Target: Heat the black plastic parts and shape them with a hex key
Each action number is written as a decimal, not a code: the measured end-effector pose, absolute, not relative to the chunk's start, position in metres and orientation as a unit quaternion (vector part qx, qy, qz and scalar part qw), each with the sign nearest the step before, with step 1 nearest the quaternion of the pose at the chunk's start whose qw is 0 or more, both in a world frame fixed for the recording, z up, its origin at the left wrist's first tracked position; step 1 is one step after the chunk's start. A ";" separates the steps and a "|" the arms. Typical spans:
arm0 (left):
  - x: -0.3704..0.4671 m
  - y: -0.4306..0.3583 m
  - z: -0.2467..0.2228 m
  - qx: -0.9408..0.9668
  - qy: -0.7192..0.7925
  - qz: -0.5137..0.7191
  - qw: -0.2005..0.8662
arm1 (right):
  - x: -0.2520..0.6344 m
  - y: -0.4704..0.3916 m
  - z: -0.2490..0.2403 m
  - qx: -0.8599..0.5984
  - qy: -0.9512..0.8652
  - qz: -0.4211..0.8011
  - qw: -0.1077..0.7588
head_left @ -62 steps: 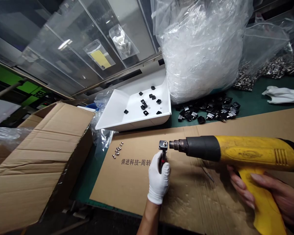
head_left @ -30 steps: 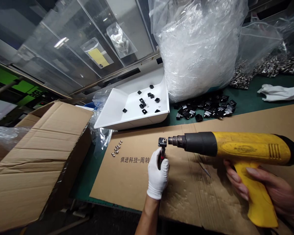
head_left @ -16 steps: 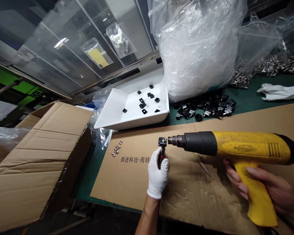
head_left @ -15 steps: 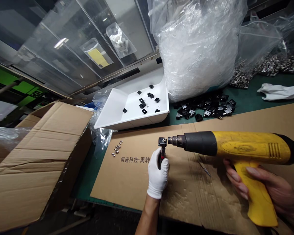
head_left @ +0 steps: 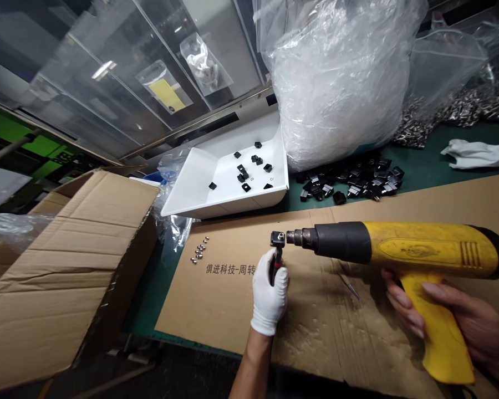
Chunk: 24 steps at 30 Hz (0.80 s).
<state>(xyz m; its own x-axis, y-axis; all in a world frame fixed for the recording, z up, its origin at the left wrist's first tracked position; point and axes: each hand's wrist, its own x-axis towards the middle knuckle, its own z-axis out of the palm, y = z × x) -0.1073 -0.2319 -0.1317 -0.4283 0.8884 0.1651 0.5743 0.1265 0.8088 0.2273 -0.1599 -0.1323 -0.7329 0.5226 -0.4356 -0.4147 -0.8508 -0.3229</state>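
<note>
My left hand (head_left: 270,296), in a white glove, is closed around dark pliers (head_left: 278,259) with a red mark; most of the tool is hidden in the fist. At their top end sits a small black block (head_left: 276,239) with a shiny metal piece in it. My bare right hand (head_left: 453,310) grips the handle of a yellow heat gun (head_left: 424,246). The gun's stepped metal nozzle points left and ends just short of the block. Beneath both hands lies a cardboard sheet (head_left: 216,310), with several small metal pieces (head_left: 199,251) grouped on its left.
Behind the sheet stands a white tray (head_left: 233,205) holding several black blocks. More black parts (head_left: 353,180) are heaped beside a large plastic bag (head_left: 341,83). Metal pieces (head_left: 416,122) and a white glove (head_left: 478,154) lie at the right. A cardboard box (head_left: 66,266) stands left.
The view has shifted very slightly. Both hands keep their holds, and the nozzle stays close beside the black block.
</note>
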 end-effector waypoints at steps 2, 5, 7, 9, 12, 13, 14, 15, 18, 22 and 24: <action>-0.107 -0.232 -0.130 0.507 0.723 0.431 0.185 | 0.227 -0.159 -0.132 -0.261 -0.110 0.925 0.253; -0.105 -0.231 -0.128 0.512 0.719 0.431 0.187 | 0.226 -0.158 -0.133 -0.260 -0.118 0.923 0.257; -0.104 -0.230 -0.126 0.509 0.722 0.431 0.184 | 0.226 -0.158 -0.134 -0.265 -0.122 0.921 0.256; -0.104 -0.230 -0.126 0.505 0.725 0.431 0.184 | 0.226 -0.158 -0.134 -0.269 -0.126 0.920 0.257; -0.104 -0.230 -0.126 0.503 0.724 0.433 0.189 | 0.227 -0.158 -0.133 -0.257 -0.139 0.919 0.265; -0.104 -0.230 -0.127 0.503 0.723 0.435 0.190 | 0.227 -0.158 -0.134 -0.251 -0.142 0.920 0.266; -0.104 -0.230 -0.128 0.501 0.722 0.437 0.191 | 0.228 -0.157 -0.134 -0.245 -0.146 0.921 0.264; -0.104 -0.230 -0.129 0.499 0.723 0.439 0.191 | 0.228 -0.157 -0.134 -0.239 -0.148 0.924 0.259; -0.105 -0.231 -0.133 0.491 0.726 0.442 0.190 | 0.230 -0.156 -0.136 -0.231 -0.151 0.927 0.253; -0.104 -0.230 -0.134 0.488 0.727 0.444 0.190 | 0.231 -0.157 -0.137 -0.234 -0.159 0.921 0.268; -0.104 -0.230 -0.133 0.489 0.726 0.445 0.189 | 0.230 -0.157 -0.135 -0.236 -0.167 0.919 0.269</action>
<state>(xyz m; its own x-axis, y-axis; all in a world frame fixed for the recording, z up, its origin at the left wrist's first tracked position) -0.1038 -0.2295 -0.1334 -0.4508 0.8783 0.1594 0.5416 0.1272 0.8309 0.2304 -0.1565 -0.1350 -0.7434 0.5740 -0.3434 -0.4162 -0.7989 -0.4343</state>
